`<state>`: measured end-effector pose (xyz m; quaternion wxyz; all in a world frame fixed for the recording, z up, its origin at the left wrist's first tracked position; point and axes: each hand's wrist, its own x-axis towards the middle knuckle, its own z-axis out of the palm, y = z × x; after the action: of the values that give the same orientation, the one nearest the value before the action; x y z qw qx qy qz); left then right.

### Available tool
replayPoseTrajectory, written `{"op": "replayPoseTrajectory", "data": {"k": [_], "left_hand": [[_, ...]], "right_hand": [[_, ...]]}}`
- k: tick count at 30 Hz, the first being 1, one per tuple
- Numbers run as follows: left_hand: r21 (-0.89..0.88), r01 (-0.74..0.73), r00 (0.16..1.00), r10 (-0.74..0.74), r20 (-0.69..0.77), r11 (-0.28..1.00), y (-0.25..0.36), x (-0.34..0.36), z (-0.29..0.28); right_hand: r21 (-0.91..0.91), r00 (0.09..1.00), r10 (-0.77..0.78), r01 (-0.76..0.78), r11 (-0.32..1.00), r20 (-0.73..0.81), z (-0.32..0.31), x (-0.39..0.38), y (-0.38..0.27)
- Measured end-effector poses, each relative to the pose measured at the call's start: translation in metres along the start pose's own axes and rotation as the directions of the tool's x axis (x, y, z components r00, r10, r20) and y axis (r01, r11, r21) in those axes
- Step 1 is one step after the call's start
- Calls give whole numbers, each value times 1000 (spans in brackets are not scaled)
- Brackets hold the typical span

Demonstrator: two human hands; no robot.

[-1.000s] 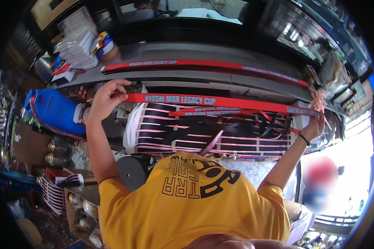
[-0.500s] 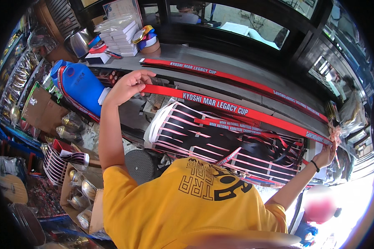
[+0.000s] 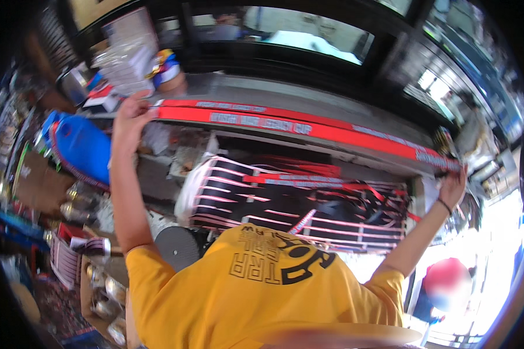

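Note:
A long red ribbon with pale lettering (image 3: 332,135) stretches between my two hands, nearly straight, over the grey ledge. My left hand (image 3: 132,116) pinches its left end. On the far right, my right hand (image 3: 453,185), with a dark band at the wrist, closes around the other end. Just behind this ribbon, other red ribbon (image 3: 308,116) lies along the ledge, and the two nearly overlap. Nearer to me is a wide bundle of black ribbons with white and pink stripes (image 3: 233,200). Loose red ribbons (image 3: 308,179) lie across that bundle. Motion blurs the fingertips.
A blue jug (image 3: 84,142) stands left of my left forearm. White boxes (image 3: 122,67) and a cup with colourful ribbons (image 3: 167,72) sit at the ledge's left end. A round dark stool (image 3: 177,250) and a cardboard box of bagged pieces (image 3: 102,291) are lower left. A person in a red cap (image 3: 442,273) is lower right.
The held ribbon has moved away from me, up against the ribbon on the ledge. My left hand has gone farther forward and left; the whole view has shifted and blurred.

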<state>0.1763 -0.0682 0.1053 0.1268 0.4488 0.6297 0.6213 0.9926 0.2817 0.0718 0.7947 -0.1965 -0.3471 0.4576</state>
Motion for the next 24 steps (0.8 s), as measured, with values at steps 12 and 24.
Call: {"op": "replayPoseTrajectory", "data": {"k": [12,24], "left_hand": [[-154,-99,993,87,-82,983,-5,83,-58],[-256,82,994,-97,-47,963,-94,119,-100]], "right_hand": [[-226,935,-347,354,907,74,97,74,-47],[-651,996,-92,76,755,9,25,103,-6]]}}
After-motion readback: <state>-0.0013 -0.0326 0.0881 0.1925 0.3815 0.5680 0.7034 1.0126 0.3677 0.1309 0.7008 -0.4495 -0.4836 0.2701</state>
